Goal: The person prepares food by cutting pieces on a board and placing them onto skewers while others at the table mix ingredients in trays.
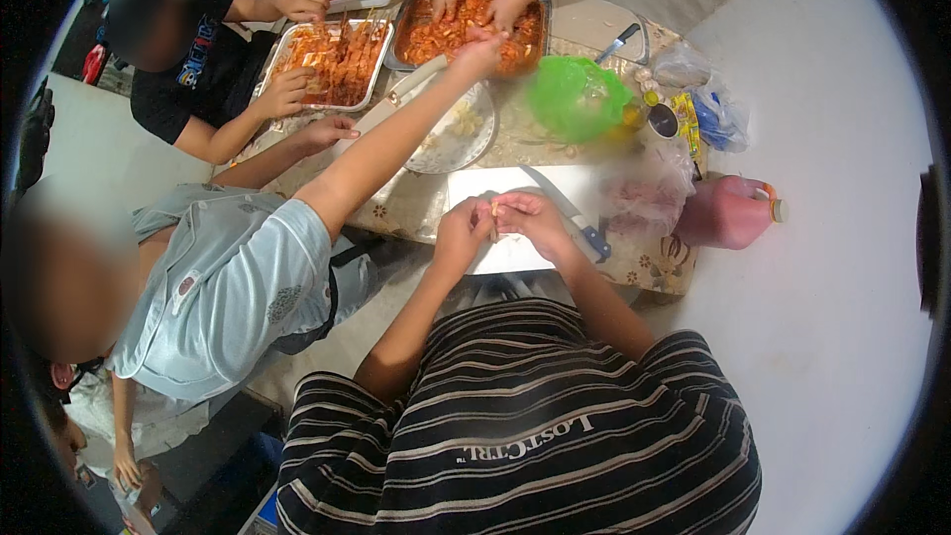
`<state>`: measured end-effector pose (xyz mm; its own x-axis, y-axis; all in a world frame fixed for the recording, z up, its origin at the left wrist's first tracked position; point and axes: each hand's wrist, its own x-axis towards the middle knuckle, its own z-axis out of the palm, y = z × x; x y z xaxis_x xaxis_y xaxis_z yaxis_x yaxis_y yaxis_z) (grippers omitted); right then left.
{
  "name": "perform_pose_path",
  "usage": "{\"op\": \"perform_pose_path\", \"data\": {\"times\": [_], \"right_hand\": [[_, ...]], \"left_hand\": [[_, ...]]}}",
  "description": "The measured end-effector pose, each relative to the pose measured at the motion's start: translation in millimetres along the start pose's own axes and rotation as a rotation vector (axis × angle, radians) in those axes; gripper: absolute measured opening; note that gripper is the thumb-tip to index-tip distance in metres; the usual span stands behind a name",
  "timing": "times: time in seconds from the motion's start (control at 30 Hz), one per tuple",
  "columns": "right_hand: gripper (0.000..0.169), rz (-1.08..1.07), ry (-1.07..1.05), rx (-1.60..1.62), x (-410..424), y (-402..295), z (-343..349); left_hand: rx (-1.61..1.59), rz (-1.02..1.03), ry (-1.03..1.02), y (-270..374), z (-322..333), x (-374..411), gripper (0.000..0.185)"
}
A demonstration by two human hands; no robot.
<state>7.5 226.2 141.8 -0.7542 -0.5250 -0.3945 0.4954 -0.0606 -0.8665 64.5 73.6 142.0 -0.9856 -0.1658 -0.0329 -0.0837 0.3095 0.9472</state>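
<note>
My left hand (464, 227) and my right hand (536, 219) meet over a white cutting board (475, 182), their fingertips pinching a small pale piece of food (495, 209), perhaps a garlic clove; its exact kind is unclear. A few small bits lie under my fingers on the board. Beside my right hand, a knife with a blue handle (594, 239) lies slanted across the board's right part. Beyond the board stands a patterned round plate (446, 160) holding pale chopped food, partly hidden by a co-worker's arm.
A person at the left reaches across the table (401, 212). Farther back, others handle red-sauced food in a metal tray (547, 30) and skewers in a white tray (276, 63). A green plastic bag (576, 100), a second knife (620, 41) and a pink-filled jug (724, 215) stand or lie rightward.
</note>
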Motion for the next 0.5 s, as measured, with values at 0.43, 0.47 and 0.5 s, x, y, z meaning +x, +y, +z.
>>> {"op": "perform_pose_path", "data": {"times": [0.43,0.47,0.5], "right_hand": [[0.018,-0.048,0.042,0.046,-6.5,-1.5,-5.7],[0.018,-0.061,0.037,0.029,-7.9,-1.4,-4.5],[0.018,-0.074,0.032,0.007,-10.3,-3.7,-3.2]], "left_hand": [[-0.176,-0.016,0.11,0.6,-1.0,-7.2,0.018],[-0.165,-0.015,0.091,2.6,-2.3,-7.6,0.018],[-0.159,-0.013,0.073,6.8,-2.4,-7.6,0.018]]}}
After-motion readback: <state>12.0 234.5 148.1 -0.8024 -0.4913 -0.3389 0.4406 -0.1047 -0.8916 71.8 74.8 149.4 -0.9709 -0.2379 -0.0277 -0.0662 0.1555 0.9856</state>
